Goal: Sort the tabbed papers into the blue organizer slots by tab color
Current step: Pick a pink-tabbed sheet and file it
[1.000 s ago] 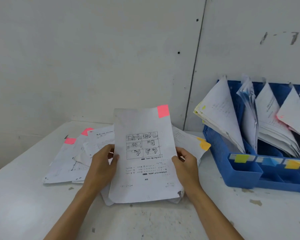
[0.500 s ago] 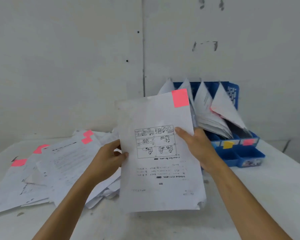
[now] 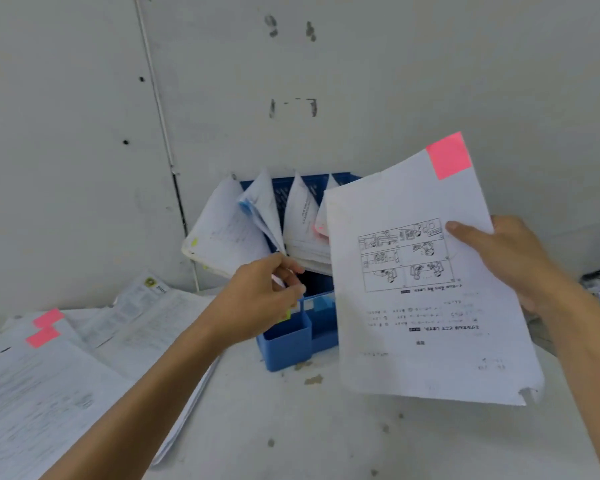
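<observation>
R hand (image 3: 510,261) grips pink-tab paper (image 3: 426,327), organizer (image 3: 286,344) behind

- 1 view: your head camera faces forward and down at the blue organizer (image 3: 286,344) by the wall (image 3: 395,64).
- It sits close above the table (image 3: 326,445).

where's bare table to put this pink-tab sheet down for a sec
Bare table lies in front of the blue organizer, between the loose paper pile at left and the pink-tabbed sheet in the right hand. Crowded: the left side under the pile, and the organizer's slots, packed with papers.
</observation>
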